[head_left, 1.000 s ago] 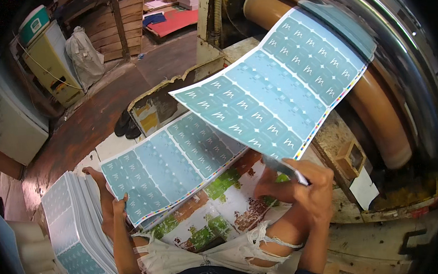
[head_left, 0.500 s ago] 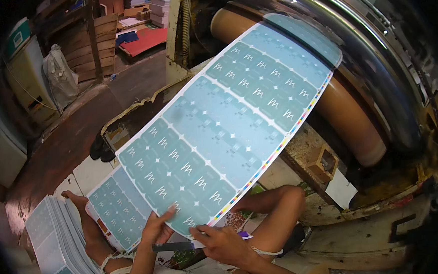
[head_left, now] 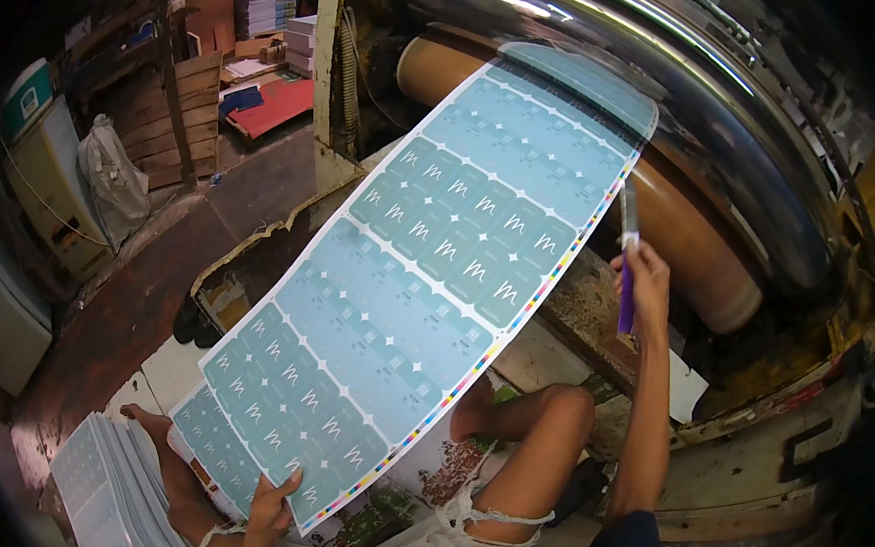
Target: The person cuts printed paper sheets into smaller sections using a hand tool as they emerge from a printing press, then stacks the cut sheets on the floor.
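A long printed sheet [head_left: 419, 305], pale blue and teal with a colour strip along its right edge, hangs from the chrome roller [head_left: 584, 54] toward me. My left hand [head_left: 271, 502] pinches its near end, the thumb on the printed face. My right hand [head_left: 648, 279] grips the purple handle of a cutter knife [head_left: 629, 217]. The grey blade points up beside the sheet's right edge, close to the roller. Whether the blade touches the sheet I cannot tell. A similar printed sheet [head_left: 199, 438] lies below the near end, partly covered.
A tall stack of printed sheets [head_left: 100, 485] stands at my lower left. The brown roller [head_left: 695, 228] sits under the chrome one. My bent leg [head_left: 538, 438] is below the sheet. A rusty machine ledge [head_left: 600, 314] runs at right, and a red board [head_left: 272, 108] lies far back.
My left hand has drawn the sheet's near end down and left. My right hand has left that end and moved up and right with the knife, its blade now upright by the roller.
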The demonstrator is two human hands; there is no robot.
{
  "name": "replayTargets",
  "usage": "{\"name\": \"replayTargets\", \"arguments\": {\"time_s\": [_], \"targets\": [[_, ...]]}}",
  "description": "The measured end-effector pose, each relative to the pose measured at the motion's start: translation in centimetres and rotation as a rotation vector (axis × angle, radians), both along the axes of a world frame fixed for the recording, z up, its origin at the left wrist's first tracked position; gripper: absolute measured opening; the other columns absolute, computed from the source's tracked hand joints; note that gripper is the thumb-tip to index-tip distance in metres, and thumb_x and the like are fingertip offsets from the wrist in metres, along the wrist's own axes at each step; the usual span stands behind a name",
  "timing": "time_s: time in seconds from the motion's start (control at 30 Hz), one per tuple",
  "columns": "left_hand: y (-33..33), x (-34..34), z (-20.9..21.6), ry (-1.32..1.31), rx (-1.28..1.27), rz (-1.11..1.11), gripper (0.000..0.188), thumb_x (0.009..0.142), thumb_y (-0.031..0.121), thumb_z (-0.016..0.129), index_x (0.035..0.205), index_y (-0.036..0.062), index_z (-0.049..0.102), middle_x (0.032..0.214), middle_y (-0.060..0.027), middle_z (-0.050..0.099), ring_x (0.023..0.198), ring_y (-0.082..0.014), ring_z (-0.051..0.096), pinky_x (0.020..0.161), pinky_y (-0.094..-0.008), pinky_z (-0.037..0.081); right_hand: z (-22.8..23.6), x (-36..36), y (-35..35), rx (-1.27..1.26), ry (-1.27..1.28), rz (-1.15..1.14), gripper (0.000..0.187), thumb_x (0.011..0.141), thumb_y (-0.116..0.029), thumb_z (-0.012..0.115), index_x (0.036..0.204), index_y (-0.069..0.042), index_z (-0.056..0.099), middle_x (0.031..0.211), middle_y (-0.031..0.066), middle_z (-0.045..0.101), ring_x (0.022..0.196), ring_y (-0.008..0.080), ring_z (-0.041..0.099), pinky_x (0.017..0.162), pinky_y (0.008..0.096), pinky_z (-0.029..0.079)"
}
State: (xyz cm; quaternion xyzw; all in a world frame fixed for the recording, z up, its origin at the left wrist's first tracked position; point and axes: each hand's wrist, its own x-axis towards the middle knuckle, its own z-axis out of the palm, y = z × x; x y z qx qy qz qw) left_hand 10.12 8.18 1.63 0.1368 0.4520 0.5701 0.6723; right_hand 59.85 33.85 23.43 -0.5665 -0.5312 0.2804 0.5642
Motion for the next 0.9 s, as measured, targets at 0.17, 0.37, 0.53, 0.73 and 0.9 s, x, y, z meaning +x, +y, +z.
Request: {"name": "replayTargets", "arguments": {"time_s": [0.17, 0.37, 0.53, 0.73, 0.9], "targets": [[-6.7, -7.1, -2.1, 0.084, -0.018, -0.010, 0.062, 0.083, 0.000, 0.067, 0.135, 0.0019, 0.033, 0.119, -0.0125, 0.054, 0.106, -0.0242, 0.058, 0.088, -0.0376, 0.052, -2.8, -0.2, 2.8, 0.092, 0.013, -0.116, 0.035, 0.096, -0.032, 0.055, 0.107, 0.000, 0.063, 0.071, 0.0047, 0.062, 0.049, 0.0061, 0.050, 0.044, 0.0207, 0.039], [-9.2, -8.5, -2.5, 0.103, 0.011, -0.018, 0.064, 0.081, 0.002, 0.069, 0.135, 0.0000, 0.035, 0.119, -0.0125, 0.055, 0.106, -0.0244, 0.058, 0.089, -0.0366, 0.051, -5.1, 1.1, 3.9, 0.047, -0.006, -0.110, 0.032, 0.096, -0.030, 0.054, 0.104, -0.001, 0.064, 0.069, 0.0047, 0.062, 0.047, 0.0068, 0.050, 0.042, 0.0219, 0.039], [-9.5, -8.5, -2.2, 0.146, 0.007, -0.025, 0.067, 0.079, 0.006, 0.072, 0.135, -0.0010, 0.036, 0.120, -0.0129, 0.055, 0.107, -0.0243, 0.058, 0.089, -0.0365, 0.051, -3.8, -0.9, 3.2, -0.045, -0.071, -0.025, 0.027, 0.095, -0.027, 0.057, 0.097, 0.000, 0.064, 0.068, 0.0056, 0.061, 0.048, 0.0083, 0.051, 0.044, 0.0239, 0.041], [-10.6, -8.1, -2.1, 0.256, -0.067, 0.092, 0.053, 0.080, 0.003, 0.070, 0.126, -0.0046, 0.045, 0.108, -0.0142, 0.062, 0.094, -0.0246, 0.064, 0.079, -0.0364, 0.055, -1.4, -0.7, 3.4, 0.463, -0.858, -0.590, 0.039, 0.078, -0.004, 0.069, 0.117, -0.011, 0.063, 0.100, 0.0119, 0.061, 0.081, 0.0273, 0.063, 0.070, 0.0358, 0.052], [-12.0, -6.0, -2.8, 0.132, -0.098, 0.255, 0.050, 0.082, 0.003, 0.069, 0.126, -0.0036, 0.045, 0.106, -0.0138, 0.063, 0.091, -0.0226, 0.064, 0.077, -0.0344, 0.055, 2.5, 1.9, 6.9, 0.426, -1.331, -0.135, 0.062, 0.069, 0.007, 0.060, 0.125, -0.018, 0.059, 0.125, 0.0086, 0.059, 0.099, 0.0352, 0.062, 0.080, 0.0438, 0.053]]}}
